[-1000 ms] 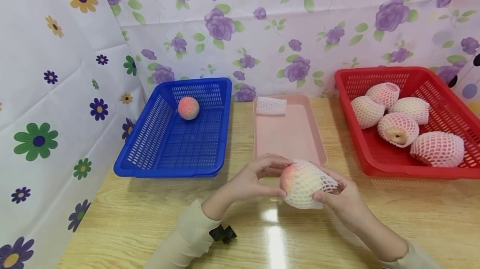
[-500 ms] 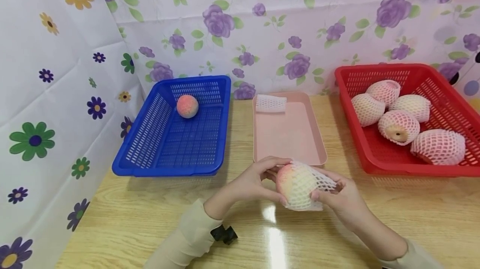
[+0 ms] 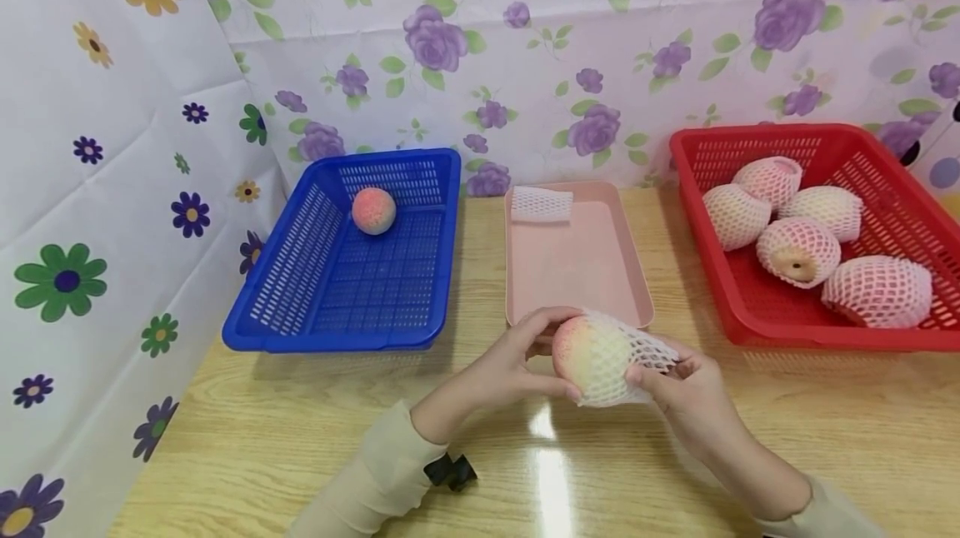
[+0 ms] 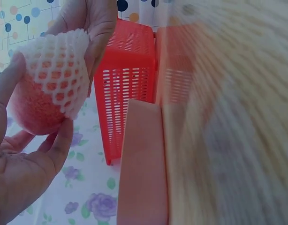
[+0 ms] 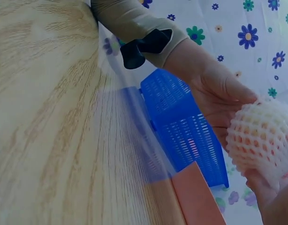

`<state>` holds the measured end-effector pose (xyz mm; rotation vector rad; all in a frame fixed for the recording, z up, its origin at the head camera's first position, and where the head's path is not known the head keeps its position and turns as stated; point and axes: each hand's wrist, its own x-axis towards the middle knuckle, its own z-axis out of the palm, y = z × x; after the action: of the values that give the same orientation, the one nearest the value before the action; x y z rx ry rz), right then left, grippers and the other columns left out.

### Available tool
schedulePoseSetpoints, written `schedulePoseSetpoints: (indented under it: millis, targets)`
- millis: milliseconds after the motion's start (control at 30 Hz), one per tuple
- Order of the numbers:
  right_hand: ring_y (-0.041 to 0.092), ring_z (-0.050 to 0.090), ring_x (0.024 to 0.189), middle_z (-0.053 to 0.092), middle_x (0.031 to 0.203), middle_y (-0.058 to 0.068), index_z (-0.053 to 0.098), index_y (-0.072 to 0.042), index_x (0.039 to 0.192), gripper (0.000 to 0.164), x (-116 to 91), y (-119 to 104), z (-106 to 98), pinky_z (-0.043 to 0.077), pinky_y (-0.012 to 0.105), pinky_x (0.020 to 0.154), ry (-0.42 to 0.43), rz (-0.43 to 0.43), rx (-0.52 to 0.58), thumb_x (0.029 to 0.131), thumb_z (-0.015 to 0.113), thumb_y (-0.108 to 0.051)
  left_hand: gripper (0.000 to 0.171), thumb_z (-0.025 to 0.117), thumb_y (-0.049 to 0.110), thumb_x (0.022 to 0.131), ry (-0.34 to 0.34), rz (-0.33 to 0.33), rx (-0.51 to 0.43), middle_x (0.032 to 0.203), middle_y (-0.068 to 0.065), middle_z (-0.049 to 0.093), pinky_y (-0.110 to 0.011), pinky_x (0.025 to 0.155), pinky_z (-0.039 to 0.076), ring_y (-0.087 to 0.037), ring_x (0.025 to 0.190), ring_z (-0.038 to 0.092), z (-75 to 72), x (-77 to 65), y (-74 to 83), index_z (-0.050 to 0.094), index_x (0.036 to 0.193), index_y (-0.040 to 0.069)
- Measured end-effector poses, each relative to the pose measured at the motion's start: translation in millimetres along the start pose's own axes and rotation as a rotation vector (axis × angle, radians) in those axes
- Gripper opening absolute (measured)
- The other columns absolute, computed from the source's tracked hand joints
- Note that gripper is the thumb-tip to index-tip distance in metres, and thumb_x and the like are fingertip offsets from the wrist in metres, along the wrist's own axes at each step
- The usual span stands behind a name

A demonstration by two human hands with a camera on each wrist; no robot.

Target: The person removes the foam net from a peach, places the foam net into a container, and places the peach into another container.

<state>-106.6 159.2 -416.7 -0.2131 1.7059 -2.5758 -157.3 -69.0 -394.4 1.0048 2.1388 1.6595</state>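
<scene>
Above the bench (image 3: 262,421), holding a peach (image 3: 572,352).
Gripping its bare left end with left fingers (image 3: 553,387), pinching the net (image 3: 651,351) at right with right fingers (image 3: 651,381).

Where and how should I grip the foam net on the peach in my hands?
Probably best at its loose end, pinched from the right: there the foam net stretches past the rounded peach, by your right hand. Let your left hand brace the bare end, which sticks out of the net.
</scene>
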Motion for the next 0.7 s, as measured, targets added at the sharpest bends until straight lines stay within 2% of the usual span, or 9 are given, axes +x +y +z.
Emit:
schedulePoseSetpoints:
  millis: [167,367,533,700]
  targets:
    - [0.007,0.065,0.091,0.07,0.098,-0.001,0.071,-0.015,0.104,0.04,1.0,0.3,0.7,0.056,0.02,0.078,0.004,-0.002,0.038,0.082,0.06,0.017,0.078,0.079,-0.008,0.07,0.014,-0.033,-0.099,0.135,-0.017,0.046,-0.027,0.096,0.051,-0.023,0.114,0.056,3.8,0.6,-0.6,0.038,0.135,0.003]
    - [0.005,0.064,0.088,0.069,0.097,-0.005,0.071,-0.021,0.1,0.041,1.6,-3.5,3.5,0.057,0.019,0.075,0.033,0.032,-0.103,0.08,0.065,0.014,0.078,0.074,-0.015,0.07,0.029,-0.116,-0.241,0.136,-0.02,0.041,-0.032,0.091,0.054,-0.028,0.117,0.055,2.3,0.5,0.5,0.036,0.136,0.003]
    - [0.004,0.064,0.081,0.07,0.09,-0.007,0.073,-0.024,0.1,0.039,2.3,-11.6,2.3,0.057,0.019,0.069,0.055,0.041,-0.197,0.082,0.065,0.01,0.078,0.071,-0.016,0.071,0.017,-0.151,-0.257,0.137,-0.021,0.038,-0.034,0.092,0.054,-0.031,0.116,0.055,-1.3,0.7,0.4,0.035,0.138,0.001]
    - [0.004,0.063,0.083,0.069,0.093,-0.007,0.071,-0.016,0.113,0.04,4.5,-17.3,-2.5,0.056,0.018,0.071,0.035,0.024,-0.229,0.083,0.065,0.009,0.076,0.074,-0.012,0.07,0.019,-0.147,-0.203,0.135,-0.021,0.044,-0.027,0.091,0.053,-0.024,0.111,0.057,-4.0,1.1,-2.3,0.04,0.136,0.001]
